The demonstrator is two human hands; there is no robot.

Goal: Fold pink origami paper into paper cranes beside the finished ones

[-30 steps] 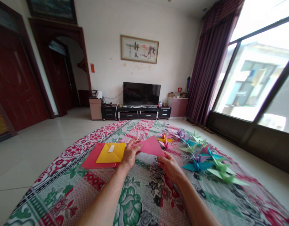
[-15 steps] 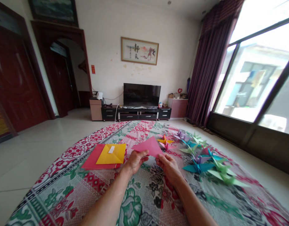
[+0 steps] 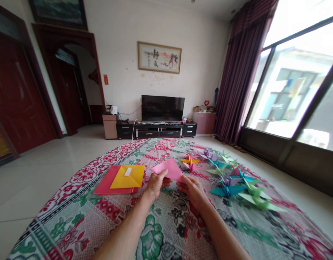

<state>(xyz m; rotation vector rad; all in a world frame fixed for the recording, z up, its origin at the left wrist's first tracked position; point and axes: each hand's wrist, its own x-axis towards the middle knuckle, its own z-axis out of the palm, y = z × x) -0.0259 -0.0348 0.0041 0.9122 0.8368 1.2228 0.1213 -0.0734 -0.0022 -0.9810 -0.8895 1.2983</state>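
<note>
A pink sheet of origami paper point(image 3: 169, 168) is held between my two hands, above the middle of the patterned cloth. My left hand point(image 3: 156, 183) pinches its left lower edge, thumb on top and fingers underneath. At the right corner my right hand point(image 3: 190, 187) grips it between thumb and fingers. To the left lie a yellow paper packet point(image 3: 132, 180) with a small white label and, partly under it, red paper point(image 3: 103, 182). Several folded paper cranes, among them a yellow one point(image 3: 188, 160) and a blue one point(image 3: 227, 190), stand right of my hands.
The round table point(image 3: 82, 216) wears a red, green and grey floral cloth. Green cranes point(image 3: 260, 202) sit near its right side. Beyond the table are a TV point(image 3: 163, 108) on a black cabinet point(image 3: 148, 133), a purple curtain point(image 3: 231, 90) and a large window point(image 3: 288, 90).
The pink paper has tilted and now looks lighter. My left thumb has moved up onto its face. The view has shifted slightly; the cranes and packet stay in place.
</note>
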